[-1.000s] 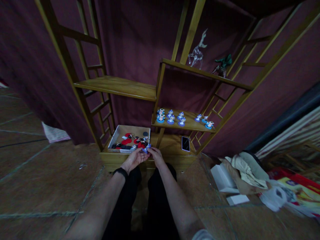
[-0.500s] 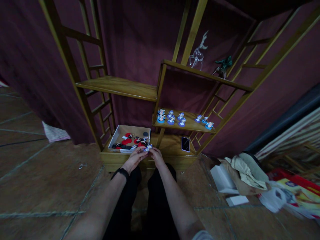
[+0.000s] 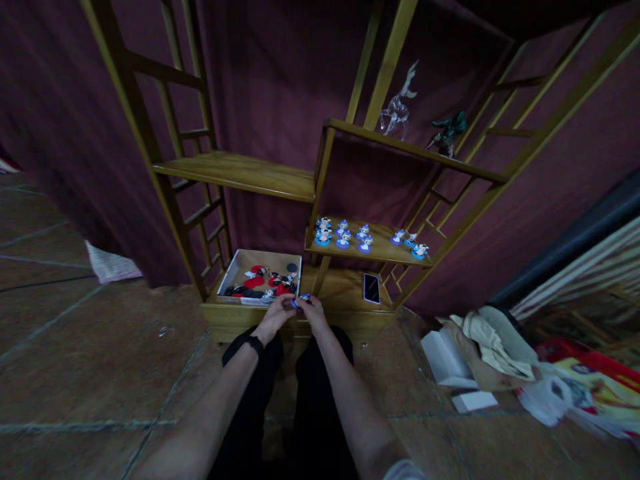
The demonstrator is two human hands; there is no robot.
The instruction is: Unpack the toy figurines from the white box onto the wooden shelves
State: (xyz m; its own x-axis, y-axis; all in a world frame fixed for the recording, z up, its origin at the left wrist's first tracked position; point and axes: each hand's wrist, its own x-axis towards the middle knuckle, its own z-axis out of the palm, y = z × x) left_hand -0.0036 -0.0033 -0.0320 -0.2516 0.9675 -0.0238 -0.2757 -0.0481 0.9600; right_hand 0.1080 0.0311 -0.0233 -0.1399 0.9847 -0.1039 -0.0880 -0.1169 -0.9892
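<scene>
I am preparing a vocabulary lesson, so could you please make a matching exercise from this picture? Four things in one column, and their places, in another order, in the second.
Column one
1. phone
2. open box
3. clear animal figurine
4. purple figurine

Column two
A. on the upper right shelf, beside a dark green figure
B. held in the grip of the left hand and the right hand
C. on the right part of the bottom board
D. on the left part of the bottom board

Right pairs: 1-C, 2-D, 3-A, 4-B.
</scene>
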